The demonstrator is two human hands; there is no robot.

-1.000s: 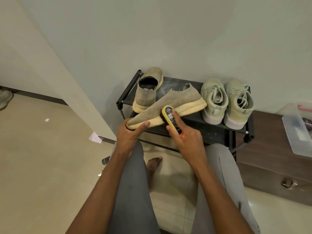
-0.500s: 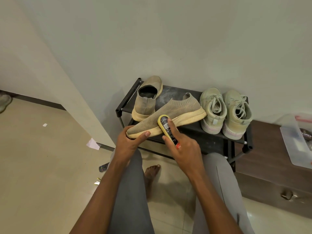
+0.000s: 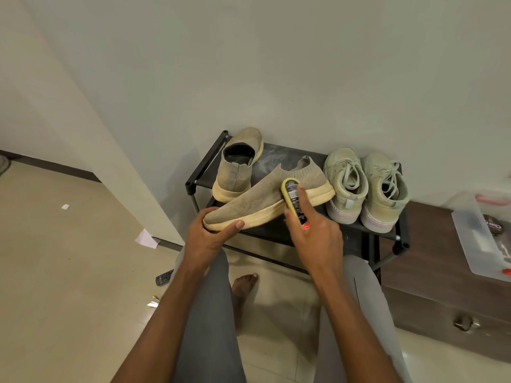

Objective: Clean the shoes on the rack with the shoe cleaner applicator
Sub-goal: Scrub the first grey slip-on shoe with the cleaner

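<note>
The knit shoe (image 3: 265,201) is held tilted above the front edge of the rack (image 3: 279,230), toe toward 8 o'clock and heel toward 2 o'clock, near the middle of the view. The left hand (image 3: 206,239) cups the toe from below, thumb curled up onto the pale sole edge and the other fingers wrapped under it. The right hand (image 3: 315,234) grips the applicator (image 3: 293,201), forefinger laid along its back and thumb on its side, its yellow head against the shoe's side just above the sole. The shoe looks light, and its mesh upper is probably soft enough to cave under pressure, so the stiffer rubber sole is the better hold; the toe grip should brace it, though a hand nearer the heel might steady it more when rubbing there. The applicator is small, smooth and likely slick if wet, so it wants a firm hold low on its body. The matching shoe (image 3: 239,167) stands at 11 o'clock of the held one, the two laced sneakers (image 3: 365,186) at 3 o'clock, all on the rack.
</note>
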